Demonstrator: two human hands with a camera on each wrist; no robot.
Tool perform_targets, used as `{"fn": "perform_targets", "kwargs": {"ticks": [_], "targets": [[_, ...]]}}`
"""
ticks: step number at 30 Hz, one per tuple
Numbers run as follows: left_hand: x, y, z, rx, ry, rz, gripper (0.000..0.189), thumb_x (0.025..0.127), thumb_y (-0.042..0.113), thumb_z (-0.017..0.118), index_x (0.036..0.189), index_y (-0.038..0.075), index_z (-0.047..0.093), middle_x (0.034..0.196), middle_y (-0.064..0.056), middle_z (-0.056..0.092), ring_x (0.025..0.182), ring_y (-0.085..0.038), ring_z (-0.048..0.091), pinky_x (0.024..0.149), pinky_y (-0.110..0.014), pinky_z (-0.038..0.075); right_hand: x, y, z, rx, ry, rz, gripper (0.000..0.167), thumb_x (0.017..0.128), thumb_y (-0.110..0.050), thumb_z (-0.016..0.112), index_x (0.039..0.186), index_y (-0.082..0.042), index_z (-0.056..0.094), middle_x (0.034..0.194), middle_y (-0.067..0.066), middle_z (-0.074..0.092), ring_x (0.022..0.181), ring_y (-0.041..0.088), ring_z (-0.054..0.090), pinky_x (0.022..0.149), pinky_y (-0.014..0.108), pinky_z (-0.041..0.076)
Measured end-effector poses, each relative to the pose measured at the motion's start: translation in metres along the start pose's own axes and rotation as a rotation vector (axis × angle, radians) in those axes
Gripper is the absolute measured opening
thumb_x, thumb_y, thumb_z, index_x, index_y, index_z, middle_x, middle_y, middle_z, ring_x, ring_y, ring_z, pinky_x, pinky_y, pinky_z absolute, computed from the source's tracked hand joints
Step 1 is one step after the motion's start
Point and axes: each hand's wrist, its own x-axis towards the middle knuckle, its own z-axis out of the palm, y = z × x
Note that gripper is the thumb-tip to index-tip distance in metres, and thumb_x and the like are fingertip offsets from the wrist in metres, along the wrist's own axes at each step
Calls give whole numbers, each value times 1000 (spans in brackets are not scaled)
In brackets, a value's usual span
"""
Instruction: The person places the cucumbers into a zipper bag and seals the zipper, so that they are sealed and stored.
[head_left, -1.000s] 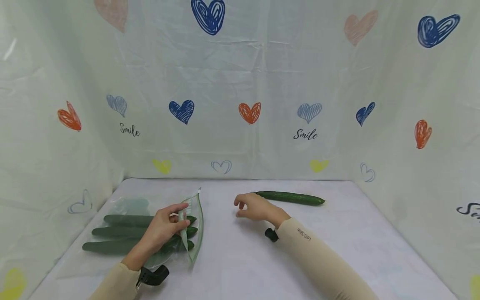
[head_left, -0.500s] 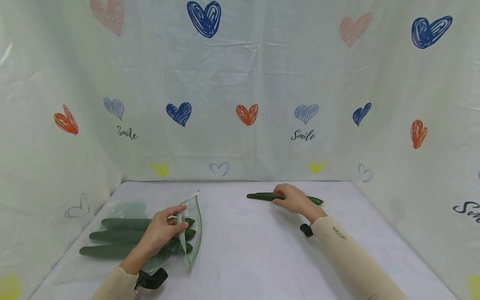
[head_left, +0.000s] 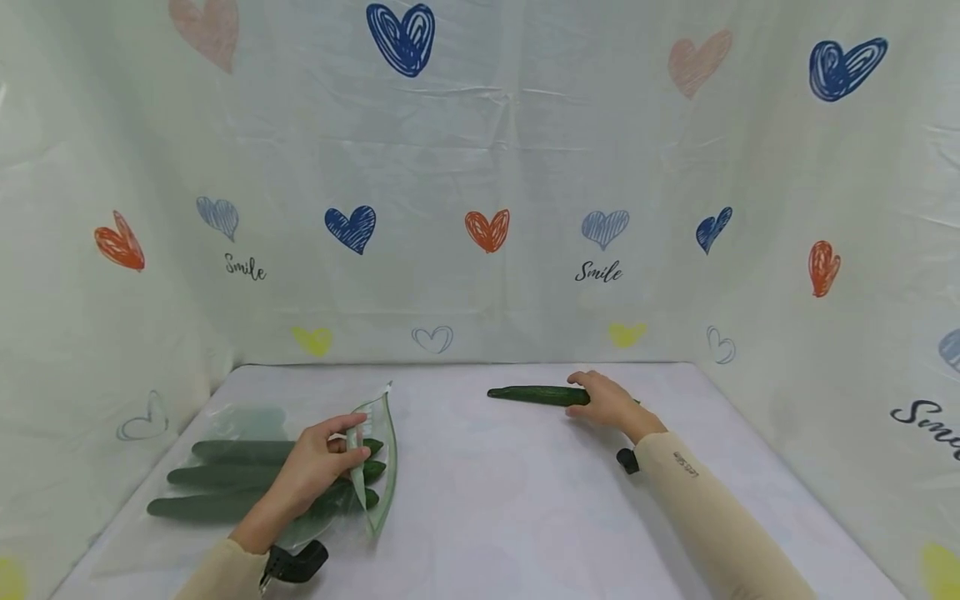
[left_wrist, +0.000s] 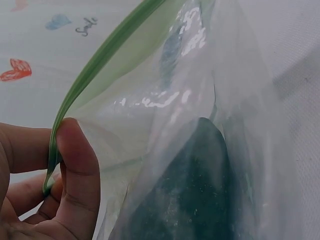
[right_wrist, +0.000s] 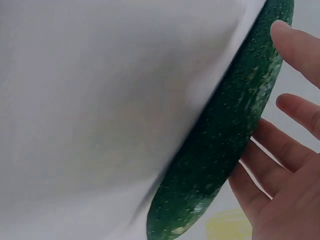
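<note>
At the left, my left hand (head_left: 311,467) pinches the green-edged mouth of a clear zip bag (head_left: 392,450) between thumb and fingers. The left wrist view shows thumb (left_wrist: 77,155) and fingers on either side of the green zip strip (left_wrist: 87,75). Three cucumbers (head_left: 232,477) lie side by side inside the bag, tips toward its gaping mouth. My right hand (head_left: 611,407) is at the right half of a loose cucumber (head_left: 532,395) on the far part of the table. In the right wrist view its fingers are spread loosely along that cucumber (right_wrist: 220,125), several fingertips at its side.
A white cloth covers the table (head_left: 480,500). Behind and at both sides hangs a pale curtain (head_left: 420,283) printed with hearts and "Smile". Black wrist devices, one at the left wrist (head_left: 296,563) and one at the right (head_left: 627,461), stick out beneath the sleeves.
My right hand has moved right, from the loose cucumber's left end to its right half. The left hand keeps its pinch on the bag. The whole head view has shifted slightly.
</note>
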Motion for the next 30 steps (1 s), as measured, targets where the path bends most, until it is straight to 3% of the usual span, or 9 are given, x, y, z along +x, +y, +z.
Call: {"fn": "perform_targets", "kwargs": {"ticks": [11,16,21,26,30], "targets": [[0,-1,1,6,5,2,56,86,0,67,139,1,47,59,1,28,54,-12,36,58,-34,52,2,10,5,7,-25,57,58,87,-27,71,137,-7,49,138,18,48,128,38,42,104,54,34],[0,0,1,5,9,-1,56,86,-1,67,139,0,47,58,1,29,54,-12,36,58,-34,52,6,14,10,-2,-21,55,51,89,-22,69,135,-9,51,129,17,52,121,34,48,102,51,37],[0,0,1,7,11,-4,56,86,0,67,139,1,47,58,1,30,55,-12,38,58,-35,52,8,18,12,-18,1,5,43,89,-16,69,130,-8,55,112,12,53,107,28,53,95,48,43],[0,1,0,14,15,-2,57,86,-1,67,139,1,47,58,1,31,55,-12,38,58,-34,52,8,16,13,-11,19,-33,40,89,-14,69,126,-5,57,109,12,54,102,27,54,92,47,44],[1,3,-1,17,15,9,57,86,0,67,139,2,47,57,1,31,54,-12,37,58,-35,52,4,2,13,1,33,-77,38,88,-14,69,124,-6,58,106,10,54,96,24,54,89,45,45]]}}
